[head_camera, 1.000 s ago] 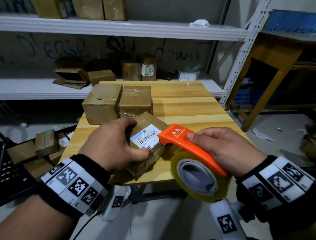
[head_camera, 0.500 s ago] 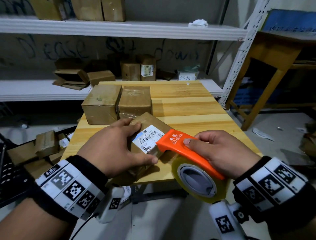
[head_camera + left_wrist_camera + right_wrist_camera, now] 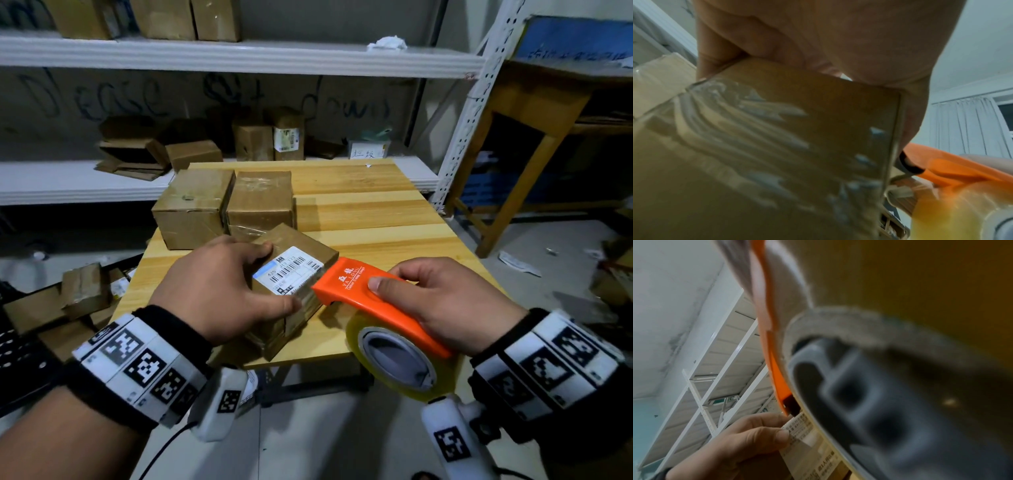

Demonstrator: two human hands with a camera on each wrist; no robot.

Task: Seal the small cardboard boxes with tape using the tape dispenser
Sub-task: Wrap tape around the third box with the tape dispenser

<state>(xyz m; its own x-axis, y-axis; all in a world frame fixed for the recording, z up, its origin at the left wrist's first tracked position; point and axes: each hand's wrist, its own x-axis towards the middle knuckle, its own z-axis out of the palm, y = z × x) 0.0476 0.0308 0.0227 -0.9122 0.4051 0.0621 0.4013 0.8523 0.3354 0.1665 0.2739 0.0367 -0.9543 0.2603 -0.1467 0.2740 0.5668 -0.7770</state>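
Observation:
A small cardboard box with a white barcode label sits tilted at the near edge of the wooden table. My left hand grips it from the left, thumb along its near top edge and fingers over the far side. My right hand holds the orange tape dispenser with its yellowish tape roll; the nose touches the box's right top edge by the label. In the left wrist view the box side shows wrinkled clear tape. The right wrist view is filled by the tape roll.
Two more taped cardboard boxes stand side by side just behind the held one. White shelving with more cartons runs behind the table. Flattened boxes lie on the floor at left; a wooden stand is at right.
The dispenser's nose has slid a little left and up onto the box's labelled top edge. My left hand keeps its grip, and the box has tilted slightly.

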